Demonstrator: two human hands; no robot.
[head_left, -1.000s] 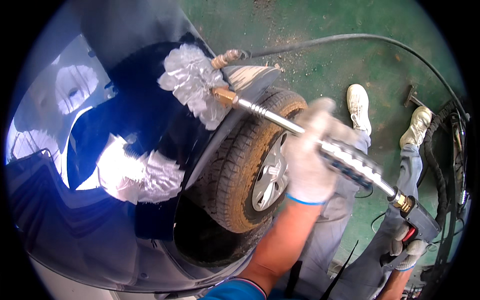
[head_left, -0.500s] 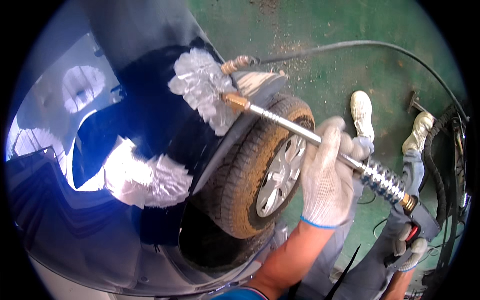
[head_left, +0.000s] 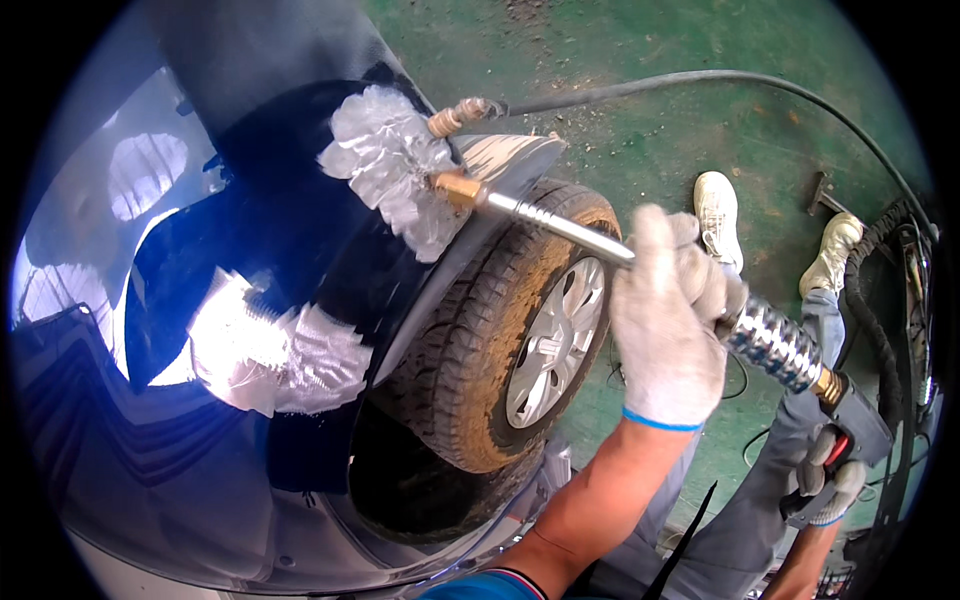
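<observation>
A pistol-shaped dent puller with a long metal shaft [head_left: 560, 228] reaches across to a dark blue car panel [head_left: 290, 240]. Its brass-coloured tip [head_left: 457, 189] meets the edge of a bare ground-metal patch [head_left: 385, 165] above the wheel arch. My left hand [head_left: 670, 320], in a whitish knitted glove and slightly blurred, wraps round the shaft just ahead of a coiled spring [head_left: 778, 345]. Gloved too, my right hand [head_left: 832, 480] is closed on the grey pistol grip [head_left: 858, 430], fingers by its red trigger [head_left: 838, 448].
Below the tool is a muddy tyre [head_left: 475, 340] with a silver wheel cover [head_left: 560, 340]. A second bare-metal patch [head_left: 280, 350] lies lower on the panel. From a copper-coloured clamp [head_left: 460, 115], a black cable [head_left: 680, 78] arcs right. A hammer [head_left: 824, 192] lies near my white shoes [head_left: 717, 215].
My left hand has slid back along the shaft toward the spring. The pistol grip and right hand have shifted slightly right, while the car appears slightly further left in view.
</observation>
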